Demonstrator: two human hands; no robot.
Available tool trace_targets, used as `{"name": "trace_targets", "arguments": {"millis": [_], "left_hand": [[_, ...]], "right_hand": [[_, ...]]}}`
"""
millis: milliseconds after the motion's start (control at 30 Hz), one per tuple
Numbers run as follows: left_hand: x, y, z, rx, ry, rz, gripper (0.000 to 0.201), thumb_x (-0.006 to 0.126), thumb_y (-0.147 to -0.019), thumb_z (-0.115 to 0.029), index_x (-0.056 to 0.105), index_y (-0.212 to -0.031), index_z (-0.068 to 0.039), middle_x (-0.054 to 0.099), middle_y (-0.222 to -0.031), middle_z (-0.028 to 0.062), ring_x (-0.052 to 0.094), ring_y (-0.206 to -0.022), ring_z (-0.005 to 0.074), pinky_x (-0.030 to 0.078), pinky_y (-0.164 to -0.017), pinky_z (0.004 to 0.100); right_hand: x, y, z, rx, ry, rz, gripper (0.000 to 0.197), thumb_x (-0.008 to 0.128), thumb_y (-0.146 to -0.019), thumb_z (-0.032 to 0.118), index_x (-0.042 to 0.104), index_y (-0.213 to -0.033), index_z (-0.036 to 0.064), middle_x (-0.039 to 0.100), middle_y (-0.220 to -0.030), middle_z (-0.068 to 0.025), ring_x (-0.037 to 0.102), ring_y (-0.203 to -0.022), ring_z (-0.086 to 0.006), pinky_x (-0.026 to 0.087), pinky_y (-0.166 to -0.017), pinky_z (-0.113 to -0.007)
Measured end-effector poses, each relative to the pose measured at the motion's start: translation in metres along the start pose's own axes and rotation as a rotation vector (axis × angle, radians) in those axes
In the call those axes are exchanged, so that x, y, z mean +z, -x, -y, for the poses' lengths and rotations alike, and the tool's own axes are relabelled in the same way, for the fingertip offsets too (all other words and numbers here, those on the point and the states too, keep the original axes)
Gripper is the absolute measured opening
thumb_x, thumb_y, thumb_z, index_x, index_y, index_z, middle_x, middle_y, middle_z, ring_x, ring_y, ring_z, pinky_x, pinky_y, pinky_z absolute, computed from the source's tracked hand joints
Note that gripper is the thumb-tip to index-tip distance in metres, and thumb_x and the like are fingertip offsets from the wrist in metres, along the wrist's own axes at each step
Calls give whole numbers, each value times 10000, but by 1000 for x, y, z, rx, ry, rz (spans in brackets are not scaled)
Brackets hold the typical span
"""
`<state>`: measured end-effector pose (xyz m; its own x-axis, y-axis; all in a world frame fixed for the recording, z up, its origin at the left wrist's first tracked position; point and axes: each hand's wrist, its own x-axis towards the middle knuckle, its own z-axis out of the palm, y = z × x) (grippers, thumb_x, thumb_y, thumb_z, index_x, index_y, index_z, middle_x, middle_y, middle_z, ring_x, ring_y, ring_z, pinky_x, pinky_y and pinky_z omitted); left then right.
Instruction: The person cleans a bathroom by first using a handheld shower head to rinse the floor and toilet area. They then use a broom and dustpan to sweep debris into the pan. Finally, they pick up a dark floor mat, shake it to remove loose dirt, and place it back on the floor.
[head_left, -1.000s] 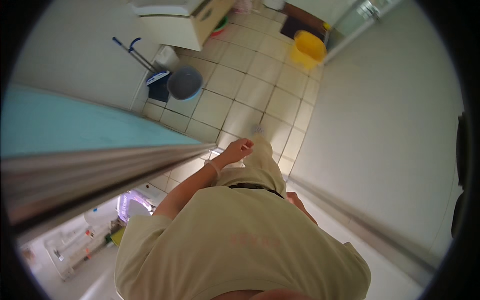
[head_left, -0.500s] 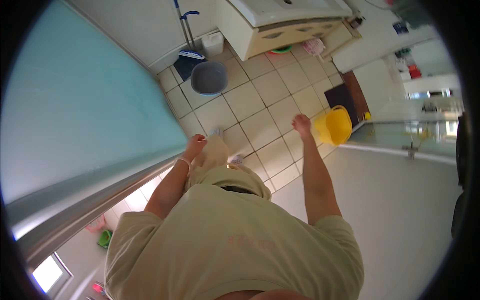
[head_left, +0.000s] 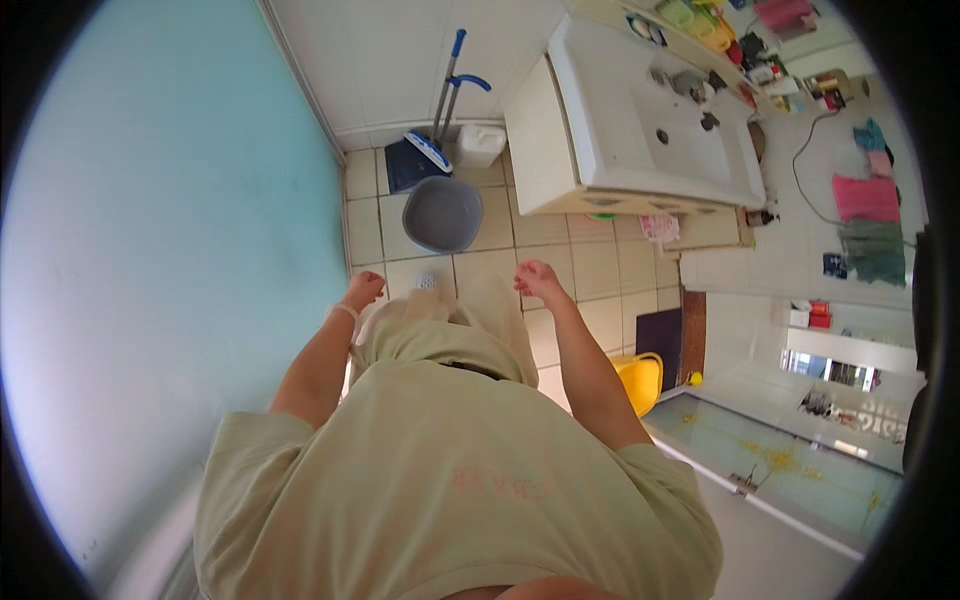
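Note:
My left hand [head_left: 365, 289] hangs beside my left thigh, close to the pale blue frosted panel [head_left: 200, 220]. Its fingers are loosely bent and nothing shows in them. Out in front of my right thigh is my right hand [head_left: 537, 279], empty, fingers slightly curled and apart. A grey basin [head_left: 443, 214] stands on the tiled floor ahead, beyond both hands and touching neither. Behind it are a dustpan [head_left: 408, 165] and a broom [head_left: 430, 151] with blue-tipped handles, beside a white plastic jug [head_left: 481, 145].
A white washbasin [head_left: 640, 150] on a cabinet juts out at the front right. To the right, a yellow bucket [head_left: 640, 382] stands near a dark mat [head_left: 658, 340], partly behind my right arm. Pink and green cloths [head_left: 866, 199] hang on the right wall.
My view and body have turned to the right, and the grey basin is now almost straight ahead. My right hand has swung in toward my body. Both hands stay empty.

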<state>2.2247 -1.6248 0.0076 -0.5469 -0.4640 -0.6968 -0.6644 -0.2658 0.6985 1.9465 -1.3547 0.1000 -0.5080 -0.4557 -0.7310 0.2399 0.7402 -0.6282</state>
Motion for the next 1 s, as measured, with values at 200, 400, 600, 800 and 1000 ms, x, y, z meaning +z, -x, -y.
{"name": "trace_targets", "arguments": {"millis": [200, 400, 600, 800, 1000], "left_hand": [[-30, -7, 54, -137, 127, -132, 251, 541, -756, -229, 580, -889, -20, 595, -679, 62, 579, -584, 147, 441, -473, 266], [-4, 26, 115, -280, 291, -223, 214, 514, -718, -201, 599, -775, -13, 585, -632, 82, 552, -537, 153, 439, -454, 283], [50, 100, 101, -532, 527, -394, 183, 483, -730, -204, 568, -746, -42, 559, -651, 53, 570, -596, 148, 438, -474, 267], [105, 157, 61, -656, 681, -375, 199, 513, -803, -172, 543, -956, -49, 561, -767, 52, 540, -660, 140, 454, -544, 267], [123, 191, 74, -763, 615, -382, 200, 521, -804, -201, 566, -899, -31, 581, -711, 27, 542, -587, 122, 447, -518, 238]], "right_hand": [[-37, -53, 52, 37, 179, 81, 177, 544, -808, 228, 531, -891, 73, 572, -718, -31, 575, -602, -129, 473, -519, -256], [-51, -187, 181, -213, 663, 20, 195, 589, -752, 267, 565, -820, 86, 591, -698, -60, 581, -607, -148, 475, -545, -286], [-26, -304, 337, -525, 926, -271, 315, 569, -692, 278, 589, -870, 20, 596, -899, -186, 566, -858, -320, 455, -753, -381], [-21, -395, 368, -561, 921, -319, 631, 693, -600, 390, 495, -1036, -20, 586, -966, -182, 558, -916, -318, 443, -809, -382], [37, -358, 305, -318, 672, 361, 477, 603, -727, 283, 469, -1169, 164, 613, -900, -137, 600, -749, -270, 477, -665, -349]]}}
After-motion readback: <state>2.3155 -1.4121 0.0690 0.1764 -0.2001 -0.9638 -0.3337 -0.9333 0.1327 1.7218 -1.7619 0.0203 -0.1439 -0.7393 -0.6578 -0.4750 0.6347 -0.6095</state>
